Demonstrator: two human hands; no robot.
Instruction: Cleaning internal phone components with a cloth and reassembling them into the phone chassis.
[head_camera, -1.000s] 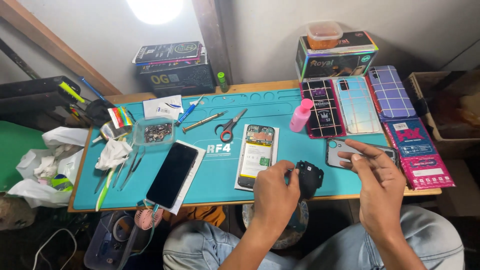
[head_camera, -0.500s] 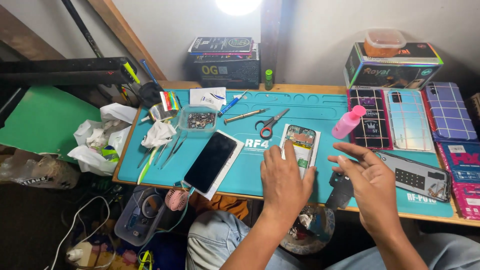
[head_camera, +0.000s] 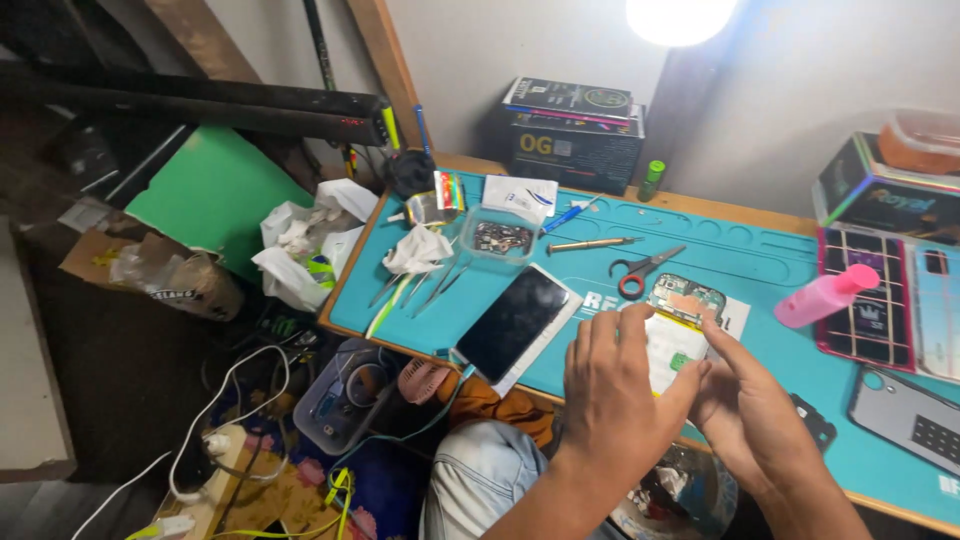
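Both hands (head_camera: 620, 390) shifted onto opened phone (head_camera: 680, 325) — fingers spread | tray (head_camera: 500, 238) — small parts

I saw the opened phone (head_camera: 678, 322) lying flat on the teal mat, just right of the frame's centre, back cover off, its green circuit board and pale battery with a green sticker exposed. A white sheet lay under it; its lower end was hidden.
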